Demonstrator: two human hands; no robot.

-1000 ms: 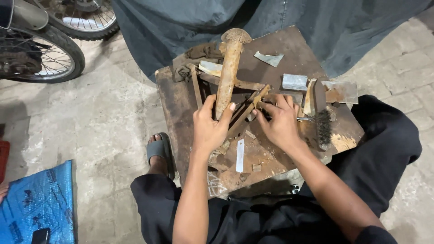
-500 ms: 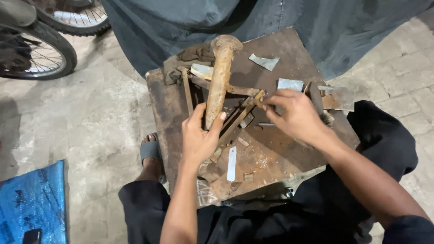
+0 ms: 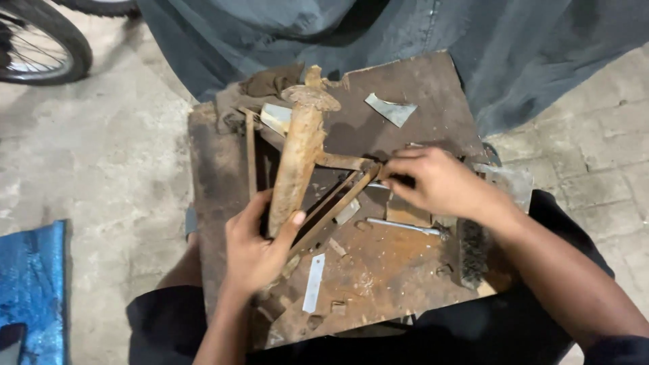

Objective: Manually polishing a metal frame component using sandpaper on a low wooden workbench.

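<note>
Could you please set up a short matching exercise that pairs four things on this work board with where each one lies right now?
Things:
1. rusty rod
2. wire brush
3. pale metal strip
4. triangular metal scrap

Places:
A. flat on the board, near edge, beside the left hand
B. at the board's far side, beyond the right hand
C. gripped at its lower end by the left hand
D. at the board's right edge, under the right forearm

Pairs: 1-C, 2-D, 3-A, 4-B
</note>
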